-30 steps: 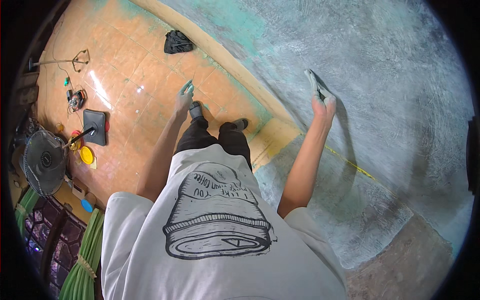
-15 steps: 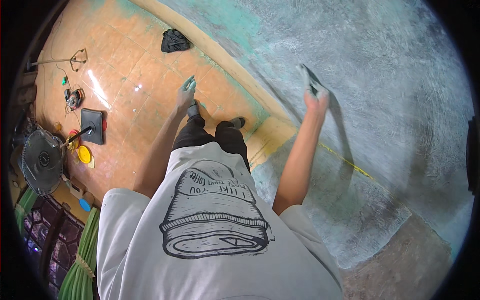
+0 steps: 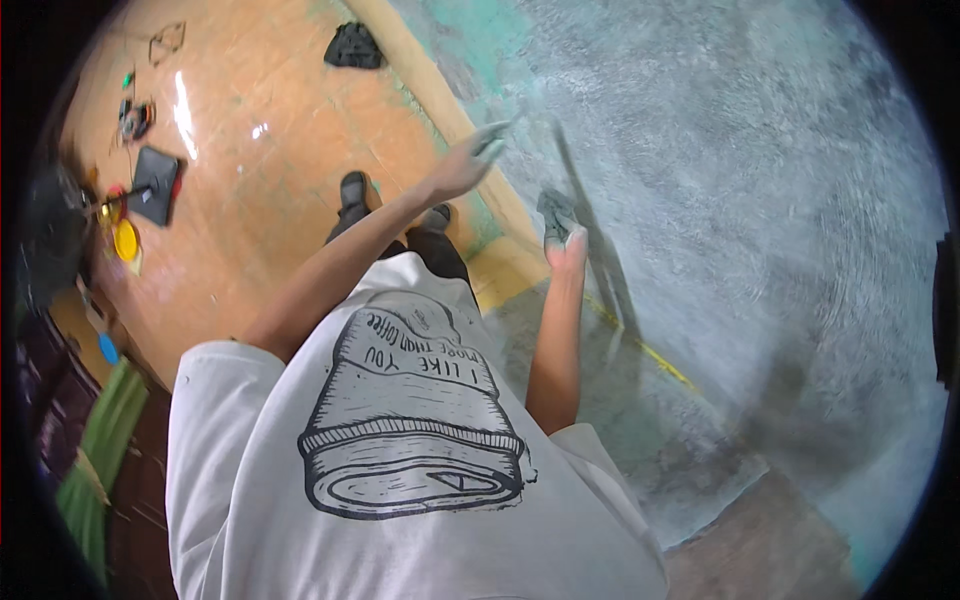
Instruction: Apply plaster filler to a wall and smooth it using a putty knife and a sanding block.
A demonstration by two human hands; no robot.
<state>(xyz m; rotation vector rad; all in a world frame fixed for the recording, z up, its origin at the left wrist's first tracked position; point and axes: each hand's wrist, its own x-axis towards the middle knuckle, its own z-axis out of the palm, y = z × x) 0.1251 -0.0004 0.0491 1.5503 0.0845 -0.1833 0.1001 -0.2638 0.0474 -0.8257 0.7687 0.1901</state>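
My left hand point(image 3: 476, 157), blurred, reaches rightward over the skirting toward the grey-blue mottled wall point(image 3: 730, 180), its fingers coated in pale grey-green. Whether it holds the faint thin shape past its fingertips, I cannot tell. Lower and to the right, my right hand point(image 3: 560, 225) is at the wall surface, fingers bent and covered in darker grey-green coating; its grip and any contact are unclear. Both forearms extend past my white printed T-shirt point(image 3: 410, 470).
A tan skirting point(image 3: 430, 85) divides wall from orange tiled floor point(image 3: 260, 220). A black bundle point(image 3: 352, 46) lies near it. Leftward are a fan point(image 3: 50, 230), cables, a dark padded panel point(image 3: 153, 187), yellow plastic dish point(image 3: 125, 240) and green curtain point(image 3: 100, 470).
My left hand has swung up and rightward toward the wall. My right hand has moved down and left, its fingers more bent. My view has shifted slightly.
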